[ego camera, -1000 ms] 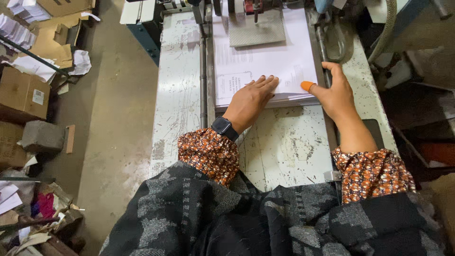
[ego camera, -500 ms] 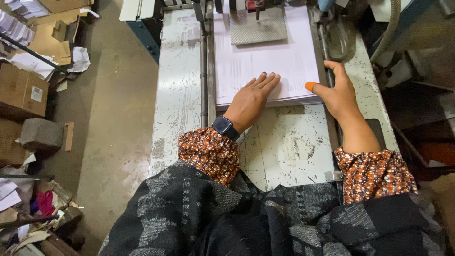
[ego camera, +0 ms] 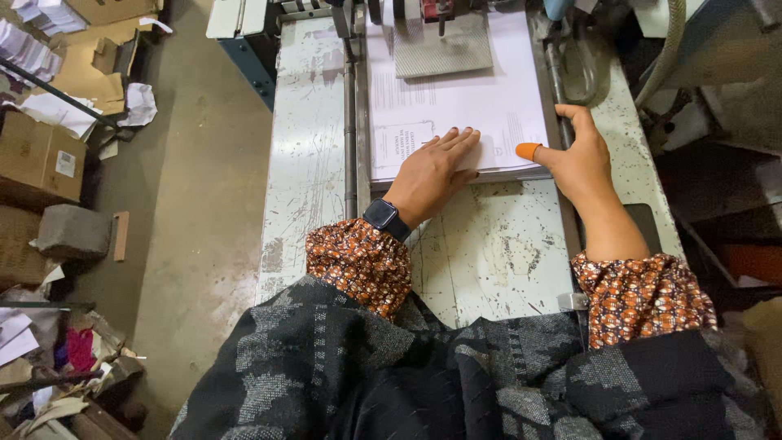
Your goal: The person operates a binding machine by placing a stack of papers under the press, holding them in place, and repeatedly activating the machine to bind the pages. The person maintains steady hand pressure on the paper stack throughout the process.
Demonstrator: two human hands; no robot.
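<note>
The paper stack (ego camera: pixel 456 114) is being pressed flat on the worktop (ego camera: pixel 489 253) under the open left hand (ego camera: pixel 432 167). Its right edge is being touched by the open right hand (ego camera: pixel 580 155), nothing gripped; the long axis is running away from both.

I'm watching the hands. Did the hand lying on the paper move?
No. The left hand lies flat on the paper stack as before, fingers at the same spot near the stack's front edge, judged against the metal plate.

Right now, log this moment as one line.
left hand: flat on paper stack | right hand: at stack's right edge, orange thumb cot | clamp plate: on stack | bench: worn metal
</note>
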